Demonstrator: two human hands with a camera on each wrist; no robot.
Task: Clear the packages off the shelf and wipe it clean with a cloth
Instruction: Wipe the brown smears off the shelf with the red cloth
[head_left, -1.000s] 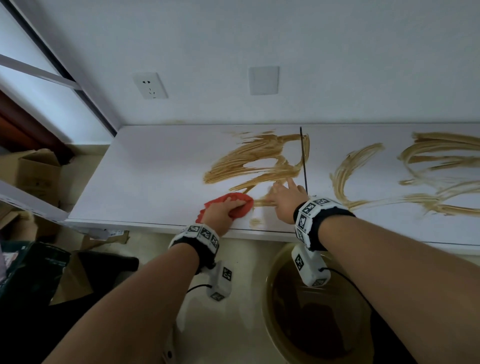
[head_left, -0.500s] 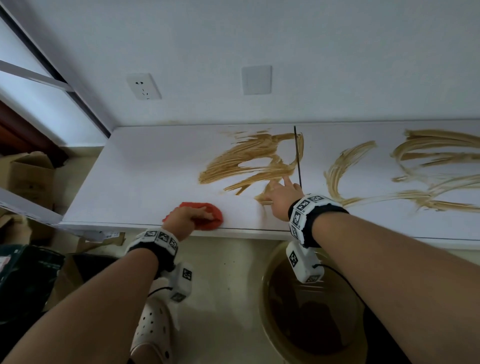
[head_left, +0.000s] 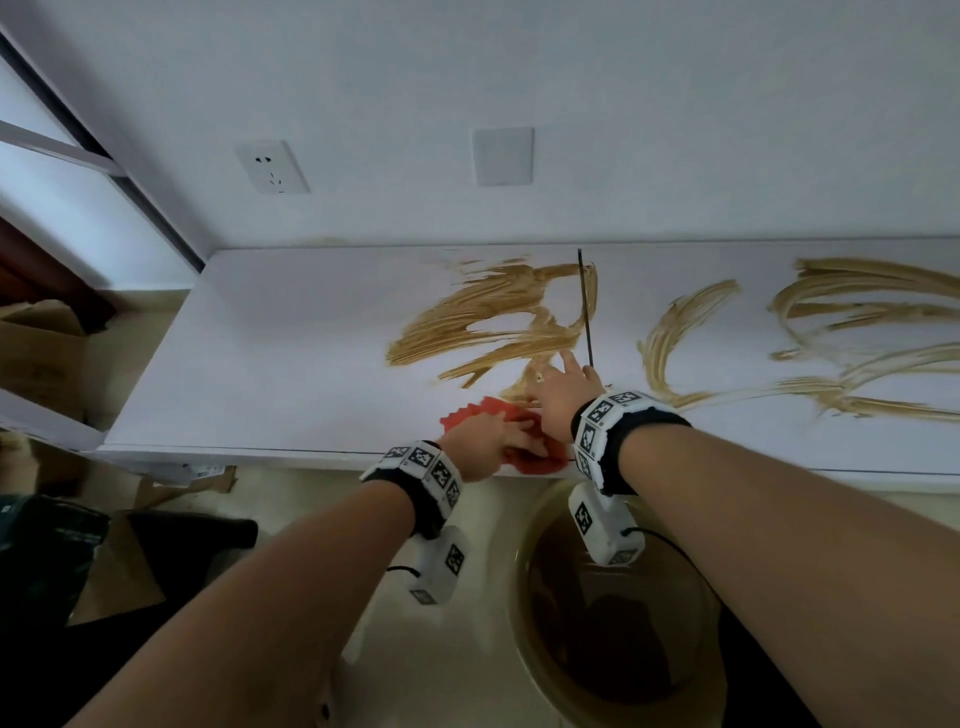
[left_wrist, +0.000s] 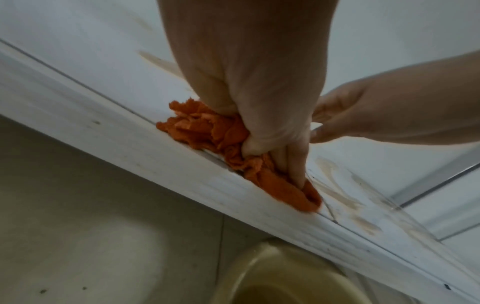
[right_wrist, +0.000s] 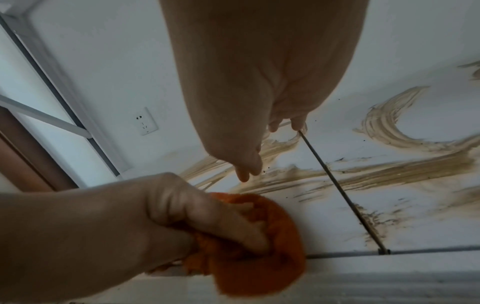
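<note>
Here, in the head view, your left hand presses a bunched orange-red cloth on the front edge of the white shelf, fingers curled over it. Your right hand lies flat on the shelf just behind the cloth, fingers straight and spread, next to a thin dark seam that runs from front to back. Tan smears cover the middle of the shelf, and more smears are on the right part. On the wall above are a socket and a blank plate. A brownish basin stands on the floor below your right wrist, and a cardboard box is at the far left.

In the left wrist view, your left hand grips the cloth with thumb and fingers closed around it, right on the rim of the shelf. The right hand touches the shelf just beside.

In the right wrist view, the right hand is open, fingertips on the smeared surface. The left hand holds the cloth at the shelf edge, just in front of it.
</note>
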